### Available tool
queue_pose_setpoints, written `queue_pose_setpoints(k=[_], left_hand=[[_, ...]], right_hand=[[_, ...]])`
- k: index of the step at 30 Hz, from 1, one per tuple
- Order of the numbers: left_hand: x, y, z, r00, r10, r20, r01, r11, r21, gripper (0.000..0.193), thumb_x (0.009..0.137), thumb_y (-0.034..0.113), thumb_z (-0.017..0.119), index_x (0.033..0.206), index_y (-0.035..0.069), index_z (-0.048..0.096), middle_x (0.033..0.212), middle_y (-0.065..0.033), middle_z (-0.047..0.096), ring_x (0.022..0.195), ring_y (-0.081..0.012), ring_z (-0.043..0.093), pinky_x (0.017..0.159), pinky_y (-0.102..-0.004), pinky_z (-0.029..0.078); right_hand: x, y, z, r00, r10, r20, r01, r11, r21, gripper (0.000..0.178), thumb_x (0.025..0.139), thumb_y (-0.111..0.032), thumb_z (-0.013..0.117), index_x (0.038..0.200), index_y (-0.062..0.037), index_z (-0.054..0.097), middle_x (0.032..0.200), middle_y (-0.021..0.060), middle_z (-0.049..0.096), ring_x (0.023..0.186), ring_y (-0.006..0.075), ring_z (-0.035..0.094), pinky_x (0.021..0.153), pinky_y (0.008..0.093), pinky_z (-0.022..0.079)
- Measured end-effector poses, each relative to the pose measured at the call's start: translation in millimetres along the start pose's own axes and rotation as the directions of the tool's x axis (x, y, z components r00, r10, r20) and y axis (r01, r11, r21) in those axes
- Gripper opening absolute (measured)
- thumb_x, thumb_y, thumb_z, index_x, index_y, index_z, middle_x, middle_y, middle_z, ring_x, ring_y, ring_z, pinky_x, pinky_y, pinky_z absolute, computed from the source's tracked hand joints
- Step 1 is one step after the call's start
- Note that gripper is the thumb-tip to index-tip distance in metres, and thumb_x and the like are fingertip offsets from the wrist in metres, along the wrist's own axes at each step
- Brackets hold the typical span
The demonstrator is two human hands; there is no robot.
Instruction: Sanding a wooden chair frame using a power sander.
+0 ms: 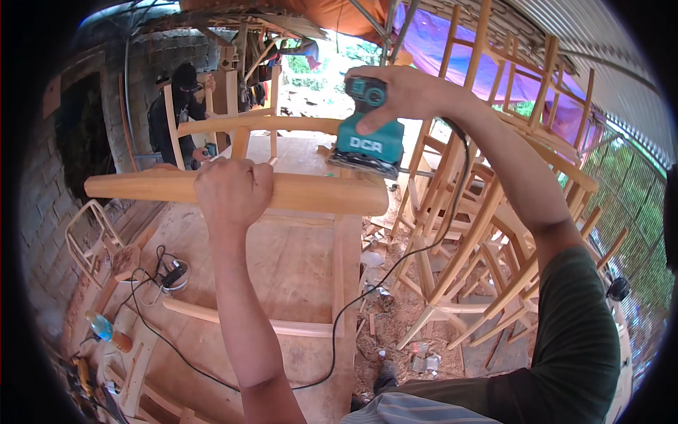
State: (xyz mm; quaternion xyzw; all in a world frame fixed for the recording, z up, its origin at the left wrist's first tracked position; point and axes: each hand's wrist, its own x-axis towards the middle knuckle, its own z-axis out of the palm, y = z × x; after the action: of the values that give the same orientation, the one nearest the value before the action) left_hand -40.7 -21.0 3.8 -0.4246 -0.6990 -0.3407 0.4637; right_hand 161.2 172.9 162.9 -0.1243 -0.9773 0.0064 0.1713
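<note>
The left hand (233,189) clamps the rounded wooden rail (233,192), long axis running left-right; the right hand (406,95) grips the teal sander (369,138) resting on the rail's right end

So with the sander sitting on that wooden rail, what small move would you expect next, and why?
Probably a short slide of the teal electric sander leftward along the curved wooden rail. The right hand grips it from above with its pad at the rail's right end, while the left hand clamps the rail mid-length, leaving a bare stretch between them.
</note>
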Motion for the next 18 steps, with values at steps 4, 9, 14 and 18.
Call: queue_pose_setpoints(k=[4,9,14,18], left_hand=[[-1.1,-1.6,3.2,1.000,0.006,-0.017,-0.006,1.000,-0.009,0.036,0.080,0.027,0.055,0.059,0.002,0.069,0.062,-0.0212,0.064,0.061,-0.0381,0.064,0.068,-0.0468,0.053],[-1.7,1.4,4.0,0.999,0.035,-0.027,-0.036,0.999,-0.011,0.033,0.079,0.025,0.056,0.059,0.001,0.068,0.061,-0.0215,0.063,0.061,-0.0387,0.063,0.068,-0.0480,0.053],[1.1,2.8,2.8,1.000,0.011,-0.007,-0.011,0.999,-0.036,0.032,0.079,0.026,0.055,0.061,0.001,0.068,0.061,-0.0228,0.061,0.061,-0.0406,0.062,0.066,-0.0493,0.052],[-1.0,-0.3,-0.9,0.998,-0.015,0.062,0.017,0.999,-0.036,0.033,0.078,0.026,0.054,0.063,0.002,0.070,0.063,-0.0221,0.063,0.062,-0.0414,0.062,0.067,-0.0503,0.051]], right_hand=[[3.4,2.9,-6.1,0.996,-0.084,0.041,0.083,0.996,0.020,0.087,0.069,-0.044,0.092,0.140,-0.0106,0.054,0.111,0.0080,0.069,0.104,0.0221,0.064,0.092,0.0346,0.050],[-12.2,-0.5,-4.1,0.992,-0.127,0.021,0.126,0.991,0.048,0.087,0.071,-0.045,0.091,0.140,-0.0111,0.053,0.111,0.0090,0.069,0.101,0.0226,0.064,0.091,0.0357,0.050],[-10.3,30.9,-1.2,0.997,-0.048,-0.053,0.052,0.996,0.077,0.085,0.068,-0.048,0.091,0.137,-0.0135,0.054,0.108,0.0092,0.067,0.104,0.0240,0.063,0.093,0.0365,0.050],[-45.7,20.3,5.2,0.979,-0.127,-0.157,0.149,0.980,0.133,0.087,0.066,-0.049,0.092,0.137,-0.0148,0.055,0.117,0.0100,0.065,0.110,0.0261,0.062,0.096,0.0384,0.050]])
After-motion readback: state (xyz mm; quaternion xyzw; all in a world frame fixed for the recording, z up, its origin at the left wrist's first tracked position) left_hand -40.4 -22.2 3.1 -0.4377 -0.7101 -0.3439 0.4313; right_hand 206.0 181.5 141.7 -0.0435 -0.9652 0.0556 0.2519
